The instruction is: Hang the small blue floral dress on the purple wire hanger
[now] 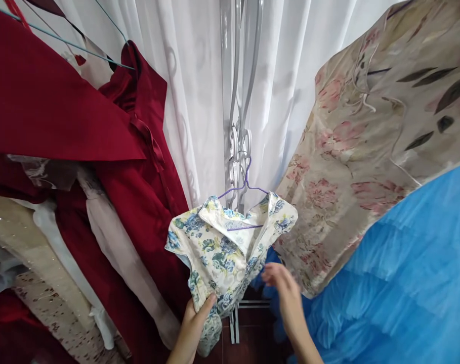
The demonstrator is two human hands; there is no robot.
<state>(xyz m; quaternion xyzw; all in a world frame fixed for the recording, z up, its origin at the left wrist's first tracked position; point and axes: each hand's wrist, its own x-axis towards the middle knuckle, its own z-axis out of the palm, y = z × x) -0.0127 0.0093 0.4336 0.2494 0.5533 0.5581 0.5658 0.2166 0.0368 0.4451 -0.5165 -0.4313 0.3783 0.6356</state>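
left hand (195, 314): pinching the lower edge of a cream short-sleeved top printed with blue and green flowers (224, 260), thumb above, other fingers tucked beneath, presumably to steady the loose side.
right hand (286, 285): right of the stand, just beside the top, loosely curled and pinching nothing i can make out; whether a fingertip brushes cloth, i cannot tell.
flowered top: in front of the tall pale-grey metal stand (236, 65), on a thin purple hanger (247, 178) that keeps the shoulders apart, so the neckline gapes.
hanger hook: up against the stand, which probably bears the weight, sparing the fingers.
red dress: smooth dark-red cloth (150, 111), left of the stand.
blue gown: bright ruffled tulle (389, 268), right of the stand.
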